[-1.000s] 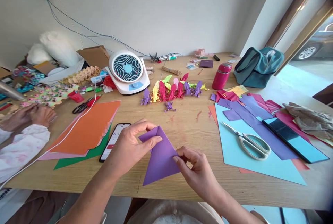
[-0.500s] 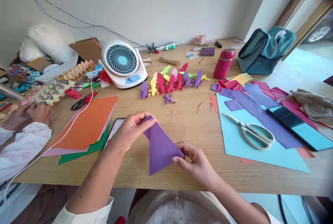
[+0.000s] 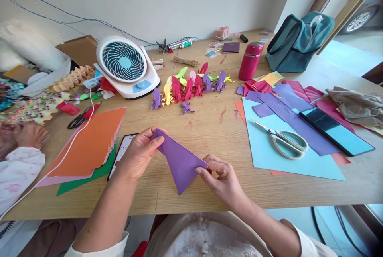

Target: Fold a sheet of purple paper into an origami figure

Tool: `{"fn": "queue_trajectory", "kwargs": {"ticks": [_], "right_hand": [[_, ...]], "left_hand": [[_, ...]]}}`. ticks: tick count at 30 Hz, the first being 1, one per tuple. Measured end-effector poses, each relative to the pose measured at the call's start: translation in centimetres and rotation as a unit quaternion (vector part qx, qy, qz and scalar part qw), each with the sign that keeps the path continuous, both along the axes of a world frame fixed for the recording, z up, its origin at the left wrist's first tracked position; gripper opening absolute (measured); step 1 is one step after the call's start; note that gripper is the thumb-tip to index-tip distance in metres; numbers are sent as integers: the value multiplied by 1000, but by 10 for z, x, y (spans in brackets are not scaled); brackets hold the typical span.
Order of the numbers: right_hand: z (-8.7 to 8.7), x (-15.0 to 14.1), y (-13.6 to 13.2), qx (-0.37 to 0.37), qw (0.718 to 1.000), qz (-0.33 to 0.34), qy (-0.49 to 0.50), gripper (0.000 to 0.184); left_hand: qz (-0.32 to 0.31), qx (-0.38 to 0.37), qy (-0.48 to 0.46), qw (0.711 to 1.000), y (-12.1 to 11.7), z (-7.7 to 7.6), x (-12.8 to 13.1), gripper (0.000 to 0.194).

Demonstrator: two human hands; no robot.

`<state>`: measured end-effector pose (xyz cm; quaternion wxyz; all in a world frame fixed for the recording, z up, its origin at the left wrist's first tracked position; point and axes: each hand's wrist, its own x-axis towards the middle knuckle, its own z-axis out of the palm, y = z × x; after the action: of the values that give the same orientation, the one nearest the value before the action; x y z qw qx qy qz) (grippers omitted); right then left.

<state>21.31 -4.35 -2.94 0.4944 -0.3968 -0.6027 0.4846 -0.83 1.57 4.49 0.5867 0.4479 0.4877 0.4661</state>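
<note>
A folded sheet of purple paper (image 3: 183,165) is held up over the near part of the table, one point hanging downward. My left hand (image 3: 143,151) pinches its upper left corner between thumb and fingers. At the right corner, my right hand (image 3: 220,175) has thumb and forefinger closed on the paper. Beyond it lie small folded paper figures (image 3: 189,89) in purple, yellow, red, pink and green. A phone (image 3: 121,151) with a lit screen sits partly behind my left wrist.
Left are orange sheets (image 3: 89,141) and a white fan (image 3: 127,63). Right, scissors (image 3: 289,143) rest on light blue paper (image 3: 266,157), near a dark phone (image 3: 335,131), a red flask (image 3: 250,61) and a teal bag (image 3: 296,46). Another person's hands (image 3: 28,135) are at far left.
The purple paper has turned in my hands, its top edge now sloping down to the right. My left hand has shifted left and slightly up. The whole view has also shifted.
</note>
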Motion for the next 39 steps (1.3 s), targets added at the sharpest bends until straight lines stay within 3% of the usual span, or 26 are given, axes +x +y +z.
{"fn": "queue_trajectory", "kwargs": {"ticks": [5, 10, 13, 17, 22, 39], "right_hand": [[2, -1, -1, 16, 999, -33, 0, 34], [3, 0, -1, 5, 999, -43, 7, 32], [4, 0, -1, -1, 999, -45, 15, 32], [5, 0, -1, -11, 999, -39, 21, 32], [6, 1, -1, -8, 1000, -19, 11, 26], [7, -1, -1, 26, 1000, 0, 9, 37]], "left_hand": [[50, -69, -124, 989, -11, -15, 6, 41], [90, -71, -192, 975, -25, -27, 12, 45], [46, -60, -172, 982, -35, -30, 21, 39], [-21, -98, -108, 989, -47, -34, 40, 31], [29, -101, -72, 992, -51, -36, 50, 25], [76, -58, -102, 990, -49, -40, 43, 23]]}}
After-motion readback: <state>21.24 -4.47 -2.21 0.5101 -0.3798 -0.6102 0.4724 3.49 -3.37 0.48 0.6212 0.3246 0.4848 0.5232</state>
